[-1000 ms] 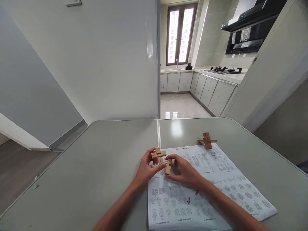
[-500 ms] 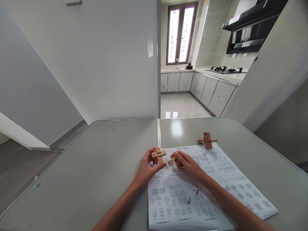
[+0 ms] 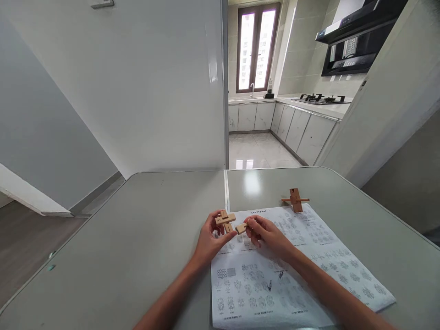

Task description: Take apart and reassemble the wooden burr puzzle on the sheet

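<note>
My left hand (image 3: 210,240) is closed around a few light wooden puzzle pieces (image 3: 225,220) that cross one another; dark marks show on two of them. Between the fingertips of my right hand (image 3: 266,233) is a single small wooden puzzle piece (image 3: 241,228), its free end pointing left. A narrow gap separates this piece from the crossed ones. Both hands are above a large printed sheet (image 3: 261,293) covered in small line diagrams. My right fingers hide part of the piece they pinch.
Beyond the sheet's far edge stands a darker wooden cross-shaped assembly (image 3: 295,200) with a thin stick through it. The grey table (image 3: 154,220) has a seam down its middle. A small green bit (image 3: 51,267) lies near its left edge.
The piece in my right hand has moved slightly left and turned, closer to the crossed pieces. My left hand keeps its hold almost unmoved.
</note>
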A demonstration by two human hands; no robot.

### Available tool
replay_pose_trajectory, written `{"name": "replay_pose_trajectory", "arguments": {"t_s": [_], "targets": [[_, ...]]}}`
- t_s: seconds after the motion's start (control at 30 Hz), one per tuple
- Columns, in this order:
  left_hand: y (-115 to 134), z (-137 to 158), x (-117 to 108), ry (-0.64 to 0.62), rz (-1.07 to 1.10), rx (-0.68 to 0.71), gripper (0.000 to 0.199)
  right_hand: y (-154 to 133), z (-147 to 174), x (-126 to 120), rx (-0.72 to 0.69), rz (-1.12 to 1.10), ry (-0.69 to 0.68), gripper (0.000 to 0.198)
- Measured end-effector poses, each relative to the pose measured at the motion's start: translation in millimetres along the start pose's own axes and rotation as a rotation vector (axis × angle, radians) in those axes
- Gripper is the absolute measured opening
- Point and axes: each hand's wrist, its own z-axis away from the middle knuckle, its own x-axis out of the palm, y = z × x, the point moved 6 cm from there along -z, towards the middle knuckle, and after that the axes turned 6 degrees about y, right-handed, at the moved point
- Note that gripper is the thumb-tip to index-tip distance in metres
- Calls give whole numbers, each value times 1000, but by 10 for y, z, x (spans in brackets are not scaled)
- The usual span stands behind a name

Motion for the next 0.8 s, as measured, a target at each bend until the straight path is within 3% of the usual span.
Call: {"name": "replay_pose_trajectory", "arguments": {"t_s": [0.27, 0.5, 0.8], "targets": [[14, 5, 0, 0, -1, -6, 63, 27, 9, -100, 31, 15, 21, 48], [12, 4, 4, 6, -19, 2, 64, 15, 53, 30, 126, -190, -122, 48], [16, 24, -1, -5, -49, 45, 66, 9, 53, 7, 148, -78, -106, 48]]}}
